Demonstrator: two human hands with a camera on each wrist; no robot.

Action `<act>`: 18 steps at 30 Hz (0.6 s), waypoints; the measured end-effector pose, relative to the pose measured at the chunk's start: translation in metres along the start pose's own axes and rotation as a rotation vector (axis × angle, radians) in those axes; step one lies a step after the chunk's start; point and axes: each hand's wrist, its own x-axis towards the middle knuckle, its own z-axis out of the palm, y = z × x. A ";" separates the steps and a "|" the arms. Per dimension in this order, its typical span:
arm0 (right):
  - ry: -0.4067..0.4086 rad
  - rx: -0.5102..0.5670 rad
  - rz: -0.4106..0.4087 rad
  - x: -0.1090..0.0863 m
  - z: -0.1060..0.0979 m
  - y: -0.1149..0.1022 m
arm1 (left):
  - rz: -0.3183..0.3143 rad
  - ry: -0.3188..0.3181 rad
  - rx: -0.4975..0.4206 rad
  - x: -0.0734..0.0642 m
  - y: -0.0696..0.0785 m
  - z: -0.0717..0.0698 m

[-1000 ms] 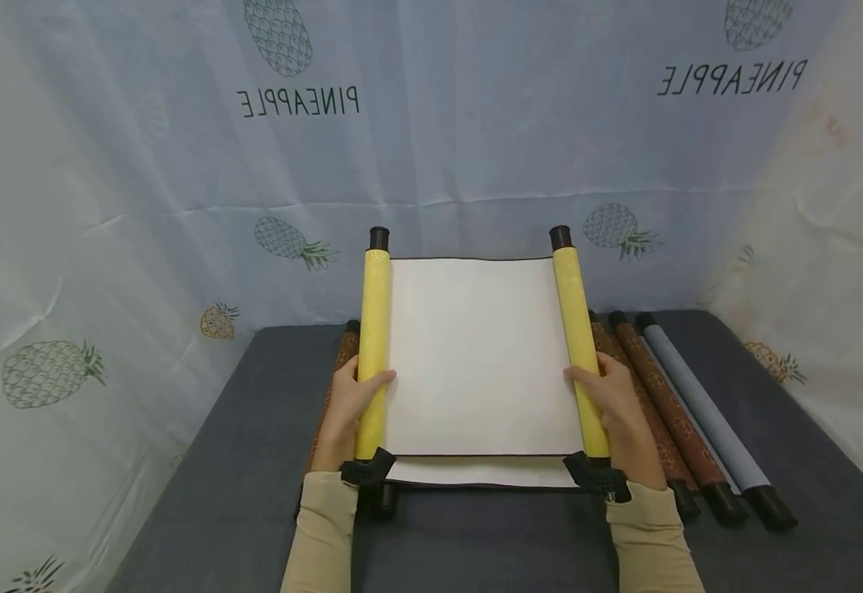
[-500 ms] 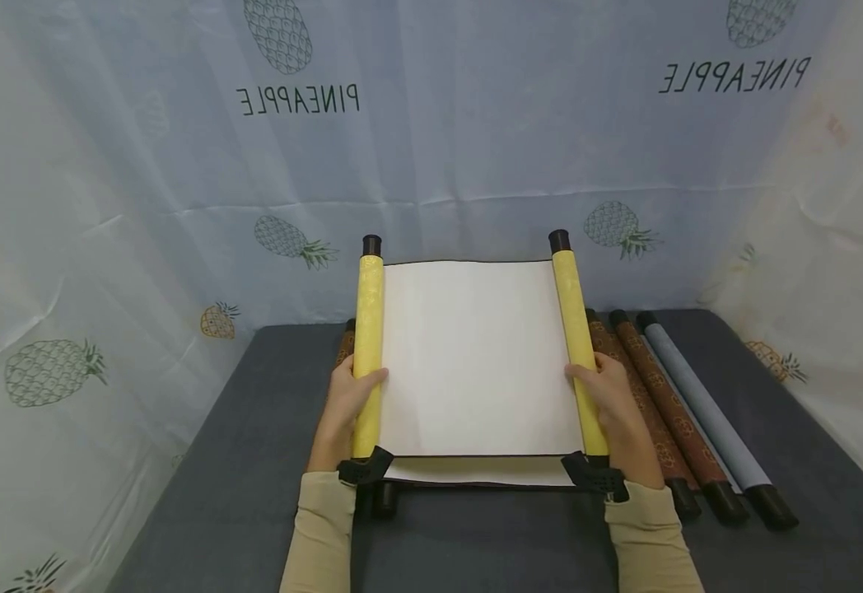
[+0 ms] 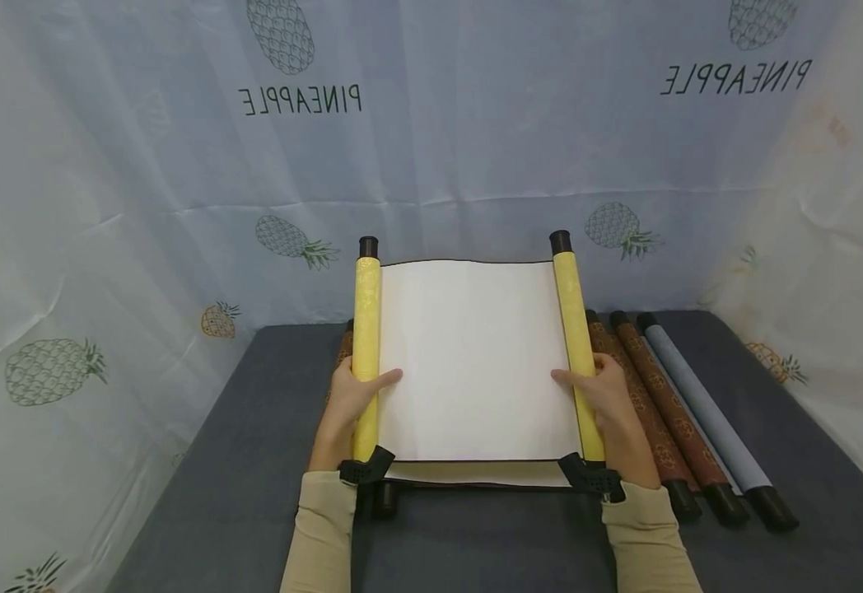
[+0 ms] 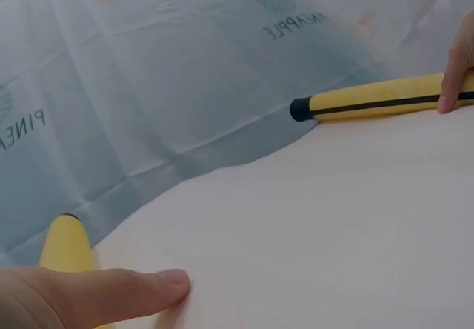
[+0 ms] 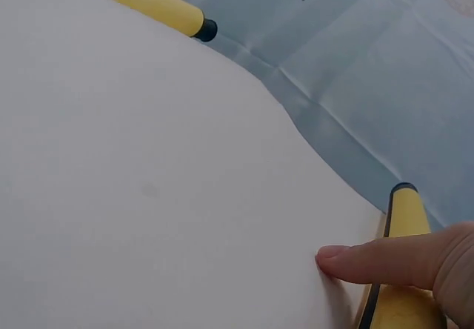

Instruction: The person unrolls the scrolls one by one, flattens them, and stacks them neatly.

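Observation:
A scroll with blank white paper point(image 3: 476, 362) is held partly unrolled between two yellow rolls with black end caps. My left hand point(image 3: 347, 405) grips the left yellow roll point(image 3: 366, 329), its thumb lying across onto the paper. On the other side, my right hand point(image 3: 613, 403) holds the right yellow roll point(image 3: 568, 313) the same way, thumb pointing inward. The fingers behind both rolls are hidden. In the left wrist view, the thumb point(image 4: 126, 293) presses near the paper's side. The right wrist view has the other thumb point(image 5: 378, 261) on the sheet, which bows into a gentle wave.
To the right, brown patterned scrolls point(image 3: 672, 403) and a grey-blue scroll point(image 3: 706, 408) lie on the dark table point(image 3: 476, 543). Another brown scroll point(image 3: 344, 342) is mostly hidden behind the left hand. A pineapple-print curtain point(image 3: 468, 148) hangs close behind the table.
The left roll has shifted slightly left, widening the exposed paper. Both thumbs now reach further inward over the sheet, and its lower edge sits slightly lower. The other scrolls have stayed put.

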 end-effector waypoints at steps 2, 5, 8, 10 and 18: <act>0.012 0.000 0.011 0.001 -0.001 0.001 | 0.009 0.006 0.011 0.000 -0.001 -0.002; 0.031 -0.012 0.019 0.003 -0.004 0.002 | 0.023 0.020 0.022 -0.001 -0.002 -0.004; 0.032 -0.011 0.017 0.003 -0.007 0.003 | 0.027 0.024 0.021 -0.001 -0.002 -0.005; 0.021 -0.007 0.009 0.003 -0.008 0.004 | 0.029 0.027 0.029 -0.001 -0.002 -0.006; 0.018 -0.005 -0.024 0.003 -0.012 0.005 | 0.007 0.041 0.037 -0.001 -0.001 -0.007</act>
